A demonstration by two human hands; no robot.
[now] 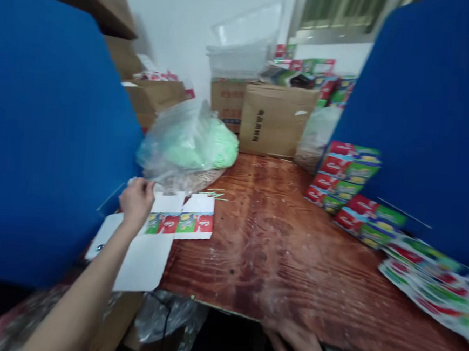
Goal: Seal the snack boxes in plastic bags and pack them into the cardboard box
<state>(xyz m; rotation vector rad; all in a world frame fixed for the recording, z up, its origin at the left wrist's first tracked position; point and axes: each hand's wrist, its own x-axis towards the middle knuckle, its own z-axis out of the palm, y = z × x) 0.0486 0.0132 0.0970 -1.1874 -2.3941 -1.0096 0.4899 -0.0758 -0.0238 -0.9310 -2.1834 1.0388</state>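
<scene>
Flat printed carton blank, white glossy card, lies at the wooden table's left edge under left hand, fingers curled onto its top edge; right hand, blurred, fingers extended at the near edge.

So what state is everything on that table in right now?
Left hand: closed on flat carton.
Right hand: blurred, at table edge, holding nothing.
Flat carton: unfolded, lying flat.
Plastic bag: full, bunched.
Stacked boxes: closed.
Cardboard box: upright.
</scene>
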